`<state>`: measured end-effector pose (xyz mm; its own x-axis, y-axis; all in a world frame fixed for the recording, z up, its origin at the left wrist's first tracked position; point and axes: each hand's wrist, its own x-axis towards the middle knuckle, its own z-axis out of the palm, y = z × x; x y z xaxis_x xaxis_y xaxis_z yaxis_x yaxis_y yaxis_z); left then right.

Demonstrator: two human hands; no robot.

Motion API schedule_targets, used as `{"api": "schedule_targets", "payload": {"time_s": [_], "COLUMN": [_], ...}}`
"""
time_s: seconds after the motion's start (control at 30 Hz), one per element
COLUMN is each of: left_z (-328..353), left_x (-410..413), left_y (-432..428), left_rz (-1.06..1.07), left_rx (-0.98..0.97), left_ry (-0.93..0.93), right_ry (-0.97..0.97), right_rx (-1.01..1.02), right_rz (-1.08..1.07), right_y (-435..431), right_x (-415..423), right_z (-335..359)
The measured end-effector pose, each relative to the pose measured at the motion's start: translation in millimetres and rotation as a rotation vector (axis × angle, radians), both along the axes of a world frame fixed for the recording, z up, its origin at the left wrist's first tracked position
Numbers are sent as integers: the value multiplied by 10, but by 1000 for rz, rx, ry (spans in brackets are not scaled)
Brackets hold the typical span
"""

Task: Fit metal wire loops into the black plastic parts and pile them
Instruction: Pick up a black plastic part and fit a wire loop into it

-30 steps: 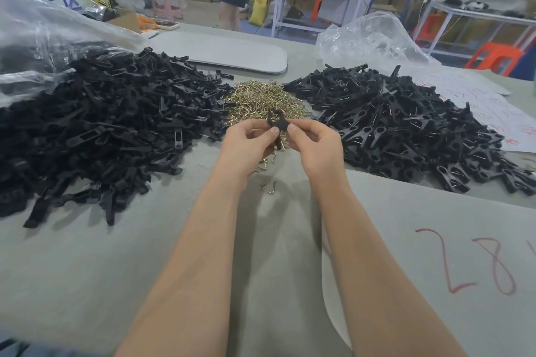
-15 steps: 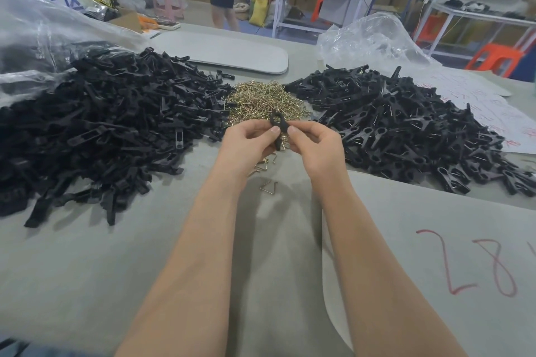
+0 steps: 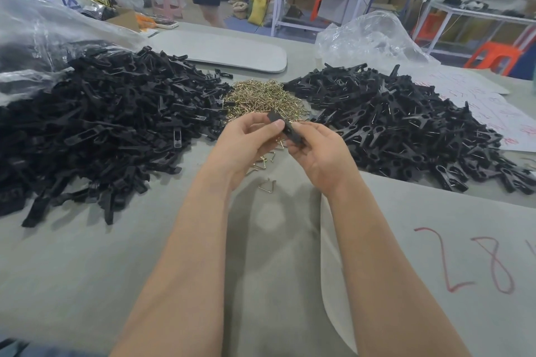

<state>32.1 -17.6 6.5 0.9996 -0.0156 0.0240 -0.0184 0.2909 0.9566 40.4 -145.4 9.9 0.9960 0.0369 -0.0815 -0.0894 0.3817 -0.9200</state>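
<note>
Moved: black plastic part (image 3: 287, 129) has tilted slantwise.
Grip: left hand (image 3: 246, 140) and right hand (image 3: 319, 153) pinch its ends.
Tip: press evenly, avoid twisting.

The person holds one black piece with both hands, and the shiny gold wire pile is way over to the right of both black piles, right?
Not quite. The head view shows the gold wire pile in the middle, between the left black pile and the right black pile. The left hand and right hand do hold one black piece.
</note>
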Motion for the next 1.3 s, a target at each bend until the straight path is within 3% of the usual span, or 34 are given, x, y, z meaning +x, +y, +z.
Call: {"api": "schedule_targets", "payload": {"time_s": [0.07, 0.2, 0.3, 0.53, 0.67, 0.93, 1.07, 1.3], "left_z": [4, 15, 18, 20, -25, 18, 37, 1], "left_x": [24, 69, 59, 57, 57, 48, 44, 31], "left_y": [28, 184, 238, 162, 135, 145, 146, 148], "left_rz": [118, 369, 396, 258, 203, 152, 158, 268], "left_rx": [-155, -707, -939, -833, -668, -893, -916, -736], "left_ry": [19, 147, 192, 278, 349, 347, 324, 349], "right_ry": [-5, -241, -354, -414, -407, -416, -400, -365], "right_rx": [-102, -1035, -1407, -1426, -1439, -1433, -1417, -1451], "right_rz": [-27, 22, 165, -14, 147, 113, 221, 131], "right_y": [32, 150, 310, 282, 326, 309, 306, 335], "right_x": [9, -5, -47, -61, -55, -51, -55, -45], "right_z": [-31, -205, -328, -310, -307, -302, -276, -313]}}
